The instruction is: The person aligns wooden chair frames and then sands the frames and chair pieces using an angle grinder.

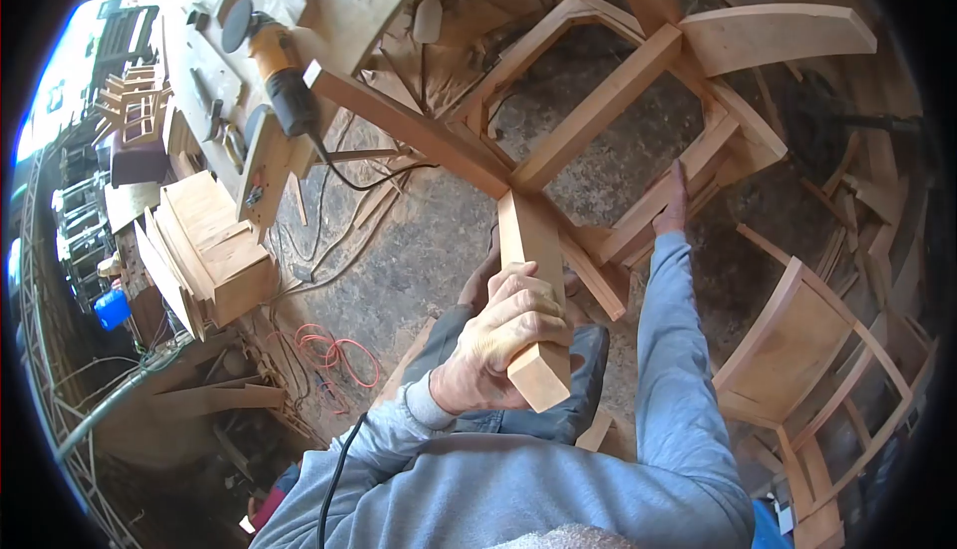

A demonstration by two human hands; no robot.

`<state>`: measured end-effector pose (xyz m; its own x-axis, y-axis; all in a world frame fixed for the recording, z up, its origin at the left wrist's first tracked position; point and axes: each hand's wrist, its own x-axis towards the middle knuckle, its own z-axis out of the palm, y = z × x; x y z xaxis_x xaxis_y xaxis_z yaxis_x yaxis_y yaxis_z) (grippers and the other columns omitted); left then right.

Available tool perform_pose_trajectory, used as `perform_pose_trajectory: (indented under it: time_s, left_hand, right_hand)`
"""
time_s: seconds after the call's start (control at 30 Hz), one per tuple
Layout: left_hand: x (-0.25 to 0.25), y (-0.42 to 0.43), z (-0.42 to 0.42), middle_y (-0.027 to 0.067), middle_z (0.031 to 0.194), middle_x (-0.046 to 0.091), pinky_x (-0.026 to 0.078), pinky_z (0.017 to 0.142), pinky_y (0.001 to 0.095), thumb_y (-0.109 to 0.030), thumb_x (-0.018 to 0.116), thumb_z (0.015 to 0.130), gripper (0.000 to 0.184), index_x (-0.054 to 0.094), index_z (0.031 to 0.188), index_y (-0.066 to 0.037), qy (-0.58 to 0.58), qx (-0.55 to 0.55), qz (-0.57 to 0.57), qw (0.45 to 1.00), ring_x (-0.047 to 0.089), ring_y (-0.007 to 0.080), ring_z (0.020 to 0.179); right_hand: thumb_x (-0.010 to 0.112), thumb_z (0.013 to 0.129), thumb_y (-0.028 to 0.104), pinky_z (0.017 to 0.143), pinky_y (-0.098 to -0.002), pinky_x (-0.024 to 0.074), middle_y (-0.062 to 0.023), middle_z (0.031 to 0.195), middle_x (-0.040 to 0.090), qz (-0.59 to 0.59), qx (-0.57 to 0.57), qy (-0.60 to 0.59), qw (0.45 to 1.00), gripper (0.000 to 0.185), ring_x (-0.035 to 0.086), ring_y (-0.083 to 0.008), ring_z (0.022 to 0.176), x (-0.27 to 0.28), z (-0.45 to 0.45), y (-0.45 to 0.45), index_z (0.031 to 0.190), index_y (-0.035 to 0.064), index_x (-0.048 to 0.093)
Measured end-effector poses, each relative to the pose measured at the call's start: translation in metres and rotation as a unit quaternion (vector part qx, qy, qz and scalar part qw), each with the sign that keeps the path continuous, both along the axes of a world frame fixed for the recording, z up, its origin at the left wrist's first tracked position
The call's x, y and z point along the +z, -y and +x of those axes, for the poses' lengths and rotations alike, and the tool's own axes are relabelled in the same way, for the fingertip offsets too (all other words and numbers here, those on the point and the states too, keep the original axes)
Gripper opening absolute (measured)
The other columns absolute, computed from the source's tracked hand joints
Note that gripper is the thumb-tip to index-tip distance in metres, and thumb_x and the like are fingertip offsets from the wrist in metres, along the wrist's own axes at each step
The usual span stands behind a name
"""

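A bare wooden chair frame (603,105) is tilted over the floor in front of me, its legs and rails pointing several ways. My left hand (508,330) is closed around one thick leg (538,235), near the squared end that faces me. Farther out to the right, my right hand (675,202) is on a side rail (638,218) of the same frame. One finger lies along the wood there, and the other fingers are mostly hidden, though the hand seems to grip the rail.
An orange and black power tool with a round disc (271,55) lies on the workbench (364,0) at upper left. Its cord runs down to the floor. A wooden box (214,240), a coiled red cable (334,355), wood offcuts and another chair frame (797,350) surround me.
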<state>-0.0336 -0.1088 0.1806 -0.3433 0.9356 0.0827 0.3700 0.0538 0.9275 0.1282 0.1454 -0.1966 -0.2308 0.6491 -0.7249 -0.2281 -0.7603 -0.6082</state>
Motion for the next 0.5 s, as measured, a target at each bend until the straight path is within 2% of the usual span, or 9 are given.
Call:
perform_pose_trajectory:
  time_s: [0.13, 0.23, 0.37, 0.47, 0.5]
  left_hand:
    - [-0.016, -0.003, 0.008, 0.0028, 0.100, 0.066, 0.038, 0.114, 0.0555, -0.017, 0.090, 0.071, 0.036, 0.069, 0.099, -0.012, -0.008, -0.012, -0.010, 1.000, 0.064, 0.0256, 0.104]
    - [-0.028, -0.004, 0.014, 0.0027, 0.099, 0.066, 0.037, 0.114, 0.0565, -0.019, 0.091, 0.071, 0.037, 0.070, 0.100, -0.011, -0.010, -0.017, -0.019, 1.000, 0.063, 0.0262, 0.106]
    - [-0.037, -0.007, 0.021, 0.0024, 0.099, 0.066, 0.038, 0.112, 0.0575, -0.021, 0.092, 0.071, 0.037, 0.071, 0.099, -0.011, -0.001, -0.006, -0.021, 1.000, 0.062, 0.0267, 0.106]
    - [-0.041, -0.005, 0.023, 0.0028, 0.098, 0.066, 0.038, 0.112, 0.0579, -0.020, 0.092, 0.072, 0.036, 0.071, 0.100, -0.011, -0.010, -0.005, -0.018, 1.000, 0.062, 0.0273, 0.106]
    - [-0.040, -0.005, 0.020, 0.0038, 0.101, 0.066, 0.038, 0.111, 0.0585, -0.019, 0.091, 0.073, 0.035, 0.070, 0.101, -0.010, -0.005, -0.018, -0.021, 1.000, 0.062, 0.0289, 0.109]
  right_hand:
    - [0.081, 0.087, 0.047, 0.056, -0.0367, 0.0543, -0.0070, 0.072, 0.064, -0.013, -0.022, 0.035, 0.999, 0.039, 0.064, -0.0227, 0.061, 0.009, -0.007, 0.007, 0.095, 0.0145, 0.062]
    - [0.082, 0.088, 0.045, 0.055, -0.0374, 0.0545, -0.0060, 0.072, 0.064, -0.005, 0.006, 0.014, 1.000, 0.037, 0.065, -0.0230, 0.061, -0.019, 0.002, 0.003, 0.095, 0.0140, 0.063]
    - [0.081, 0.089, 0.044, 0.054, -0.0369, 0.0543, -0.0056, 0.073, 0.064, -0.001, -0.011, 0.030, 0.999, 0.035, 0.064, -0.0224, 0.060, -0.065, 0.010, -0.005, 0.093, 0.0133, 0.065]
    - [0.080, 0.090, 0.043, 0.055, -0.0355, 0.0539, -0.0054, 0.073, 0.064, 0.016, -0.001, 0.035, 0.999, 0.034, 0.064, -0.0215, 0.060, -0.046, 0.011, -0.006, 0.092, 0.0126, 0.066]
    - [0.080, 0.090, 0.043, 0.057, -0.0354, 0.0540, -0.0056, 0.077, 0.065, 0.012, 0.003, 0.033, 0.999, 0.035, 0.065, -0.0215, 0.063, -0.043, 0.007, -0.005, 0.096, 0.0119, 0.065]
